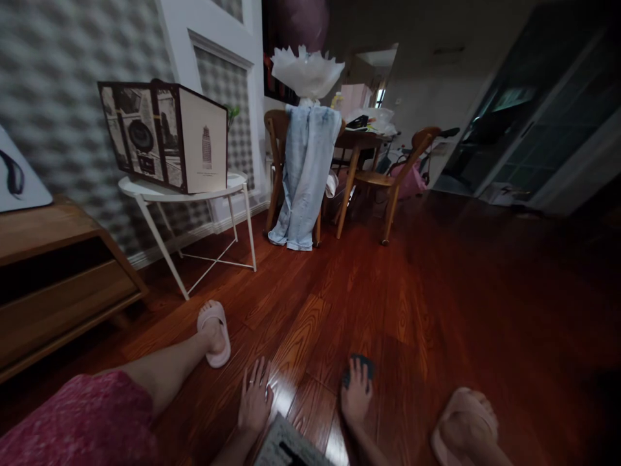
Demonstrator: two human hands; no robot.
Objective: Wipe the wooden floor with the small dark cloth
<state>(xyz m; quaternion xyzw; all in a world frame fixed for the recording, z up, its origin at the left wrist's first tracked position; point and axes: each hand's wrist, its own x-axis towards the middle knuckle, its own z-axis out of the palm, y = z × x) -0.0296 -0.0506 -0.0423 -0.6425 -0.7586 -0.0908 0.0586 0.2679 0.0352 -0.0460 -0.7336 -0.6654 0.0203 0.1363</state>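
I sit on a dark red wooden floor (436, 304) with my legs spread. My left hand (255, 396) lies flat on the boards between my legs, fingers stretched out, a ring on one finger. A little to its right, my right hand (356, 391) rests on the floor with its fingers curled over a small dark object (359, 364) that I cannot name. A grey patterned thing (286, 448) lies at the bottom edge between my forearms. Pink slippers are on my left foot (215, 333) and my right foot (464, 424).
A white round side table (160, 191) with a printed box (165, 134) stands at the left, beside a low wooden cabinet (58, 285). Further back, wooden chairs (392, 178) surround a cluttered table; jeans (306, 178) hang over one chair. Glass doors are at the right.
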